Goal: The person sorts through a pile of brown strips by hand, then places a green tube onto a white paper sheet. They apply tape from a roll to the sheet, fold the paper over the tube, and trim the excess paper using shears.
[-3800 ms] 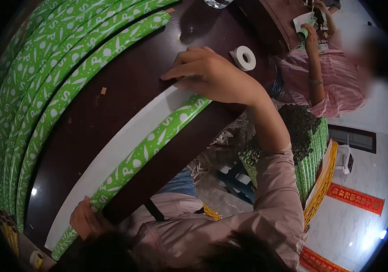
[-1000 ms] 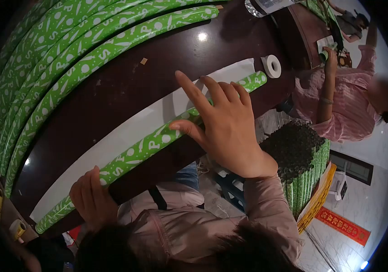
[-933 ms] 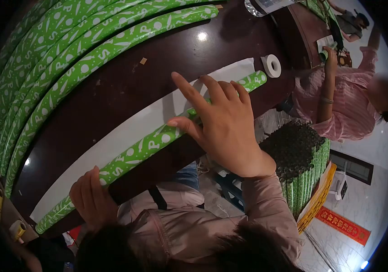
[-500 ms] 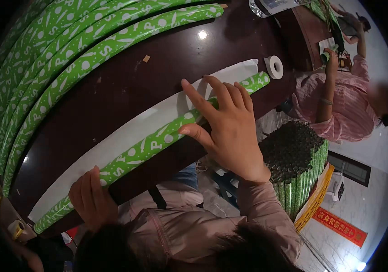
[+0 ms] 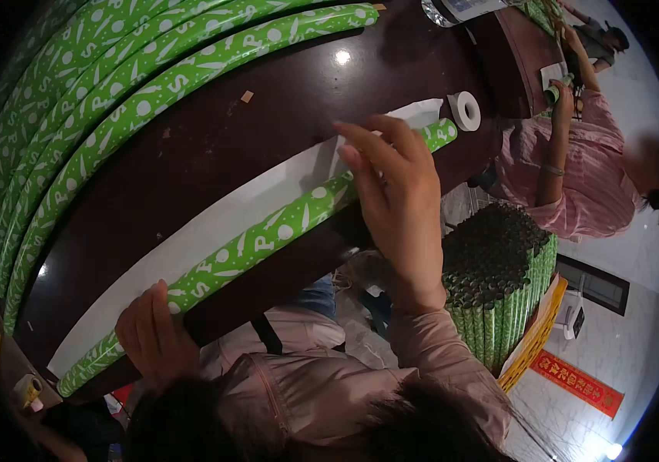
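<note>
A long green patterned roll (image 5: 268, 235) lies diagonally along the near edge of the dark table, with a strip of its white sheet (image 5: 221, 212) spread flat on the far side. My left hand (image 5: 156, 335) rests near the roll's lower left end, its fingers wrapped over it. Over the upper right part is my right hand (image 5: 399, 192), fingers apart and slightly blurred; nothing shows in it. Whether it touches the roll I cannot tell. A small white tape roll (image 5: 465, 112) stands by the roll's right end.
Several green rolls (image 5: 183, 81) lie along the far left of the dark table (image 5: 214, 150). A big bundle of green tubes (image 5: 499, 285) stands at the right. Beyond it, a person in pink (image 5: 568, 177) holds a green object. Another person is at the upper right.
My right hand has turned, its thumb lifting away from the roll and its fingers drawing closer together. My left hand has stayed in place. The person in pink has shifted an arm slightly.
</note>
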{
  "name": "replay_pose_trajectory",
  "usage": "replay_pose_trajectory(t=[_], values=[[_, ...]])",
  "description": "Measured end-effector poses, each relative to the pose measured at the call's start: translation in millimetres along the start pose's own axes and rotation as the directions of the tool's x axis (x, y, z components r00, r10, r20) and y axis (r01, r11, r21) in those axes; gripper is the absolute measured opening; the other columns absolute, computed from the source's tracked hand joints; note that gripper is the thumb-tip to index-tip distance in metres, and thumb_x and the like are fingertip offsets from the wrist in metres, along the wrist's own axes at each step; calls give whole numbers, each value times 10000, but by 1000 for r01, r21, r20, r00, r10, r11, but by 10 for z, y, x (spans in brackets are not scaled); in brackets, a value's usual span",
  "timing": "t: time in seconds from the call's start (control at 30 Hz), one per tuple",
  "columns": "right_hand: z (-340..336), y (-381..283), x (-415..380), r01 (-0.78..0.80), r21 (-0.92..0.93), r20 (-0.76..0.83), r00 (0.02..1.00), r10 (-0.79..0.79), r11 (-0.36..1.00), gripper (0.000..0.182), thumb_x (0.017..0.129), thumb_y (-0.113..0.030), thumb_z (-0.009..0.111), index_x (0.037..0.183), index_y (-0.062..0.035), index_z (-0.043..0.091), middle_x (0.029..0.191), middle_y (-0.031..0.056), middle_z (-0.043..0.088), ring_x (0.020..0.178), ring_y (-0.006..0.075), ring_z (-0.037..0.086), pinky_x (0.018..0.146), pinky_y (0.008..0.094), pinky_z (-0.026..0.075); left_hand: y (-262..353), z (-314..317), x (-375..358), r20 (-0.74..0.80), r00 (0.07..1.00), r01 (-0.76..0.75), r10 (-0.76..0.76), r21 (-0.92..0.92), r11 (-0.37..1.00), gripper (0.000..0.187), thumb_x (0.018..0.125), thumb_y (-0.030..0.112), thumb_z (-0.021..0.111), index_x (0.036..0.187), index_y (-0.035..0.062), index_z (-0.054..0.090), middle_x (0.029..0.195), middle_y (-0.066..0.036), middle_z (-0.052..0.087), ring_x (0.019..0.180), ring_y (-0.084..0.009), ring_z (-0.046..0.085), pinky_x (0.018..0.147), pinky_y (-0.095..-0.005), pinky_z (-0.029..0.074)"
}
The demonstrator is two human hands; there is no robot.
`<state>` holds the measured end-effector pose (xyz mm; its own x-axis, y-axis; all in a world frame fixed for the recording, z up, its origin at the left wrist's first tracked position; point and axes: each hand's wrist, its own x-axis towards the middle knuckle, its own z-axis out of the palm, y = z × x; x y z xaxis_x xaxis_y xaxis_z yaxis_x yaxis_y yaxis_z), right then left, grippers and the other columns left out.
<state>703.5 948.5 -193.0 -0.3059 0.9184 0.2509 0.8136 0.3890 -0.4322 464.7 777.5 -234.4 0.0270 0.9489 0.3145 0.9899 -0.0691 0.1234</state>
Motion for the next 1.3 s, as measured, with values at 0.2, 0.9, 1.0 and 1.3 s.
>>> replay_pose_trajectory(t=[0.2,0.9,1.0,1.3], values=[[-15,169,285,177,-36,-44,983,-179,984,265,735,34,685,965,-97,707,927,63,574,830,219,553,697,329,465,-27,-19,-35,88,995,43,-41,-28,999,351,869,-17,562,1219,18,555,1249,-129,573,1043,-297,556,856,-416,443],[60,286,517,455,149,293,828,-478,878,170,691,-25,683,838,-107,666,806,3,593,806,215,535,735,350,380,11,-30,11,77,997,23,-22,-4,1000,279,885,-18,513,1160,-26,563,1214,-145,595,974,-269,586,837,-412,453],[37,251,546,383,230,303,845,-440,895,229,700,-2,666,905,-99,631,811,9,592,821,226,543,746,360,384,11,-13,20,52,998,21,-20,-5,1000,274,886,-23,504,1153,-32,566,1205,-151,599,969,-272,587,829,-415,456],[83,273,553,371,275,337,827,-451,887,217,731,30,651,917,-79,632,866,14,610,845,211,552,847,333,392,-35,13,-69,94,994,63,-60,-31,998,334,889,69,599,1217,31,553,1262,-106,581,1055,-290,558,867,-410,458]])
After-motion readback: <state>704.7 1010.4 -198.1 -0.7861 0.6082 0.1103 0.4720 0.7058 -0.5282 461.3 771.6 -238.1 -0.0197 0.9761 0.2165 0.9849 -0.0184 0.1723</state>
